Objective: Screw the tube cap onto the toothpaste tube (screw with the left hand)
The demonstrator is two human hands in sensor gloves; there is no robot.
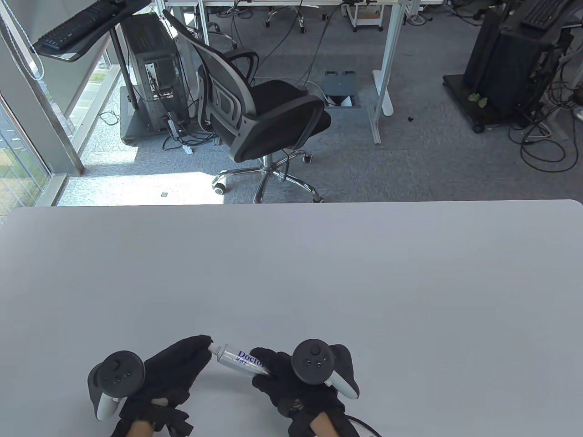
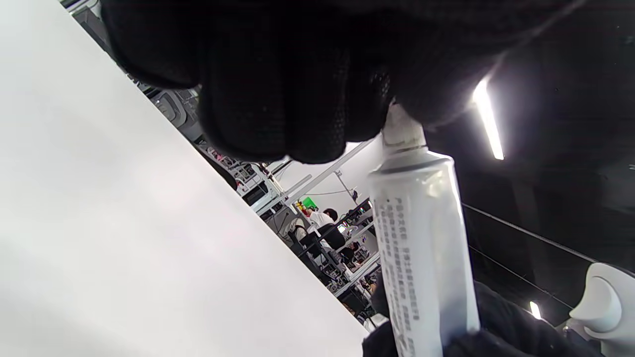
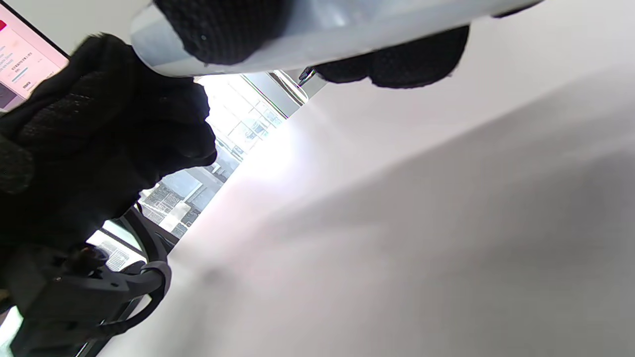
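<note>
A white toothpaste tube (image 1: 240,359) with blue lettering is held above the white table (image 1: 291,273) near its front edge. My right hand (image 1: 284,378) grips the tube's body; the tube also shows in the right wrist view (image 3: 317,29). My left hand (image 1: 182,364) has its fingertips closed around the white cap (image 1: 213,348) at the tube's left end. In the left wrist view the cap (image 2: 402,131) sits on the tube's neck, half hidden under my left fingers (image 2: 278,99), with the tube (image 2: 421,248) running down below it.
An office chair (image 1: 264,118) stands on the floor beyond the table's far edge. The table stretches wide to the left, right and far side of the hands.
</note>
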